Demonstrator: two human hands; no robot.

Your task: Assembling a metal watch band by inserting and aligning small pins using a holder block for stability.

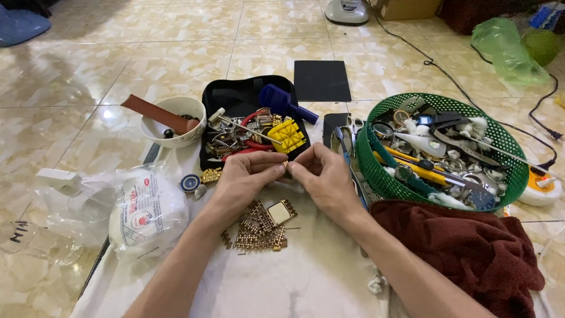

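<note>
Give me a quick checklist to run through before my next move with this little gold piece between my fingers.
1. Small gold piece pinched by both hands: ok, the left hand and right hand meet on it at the fingertips.
2. How firmly it is gripped: cannot tell, the fingers hide most of it.
3. Gold watch with loose links lying on the white cloth: ok, just below the hands.
4. Black tool case open: ok, directly behind the hands.
5. Green basket of tools beside the right hand: ok.
6. Dark red towel off the watch parts: ok, it lies to the right.
</note>
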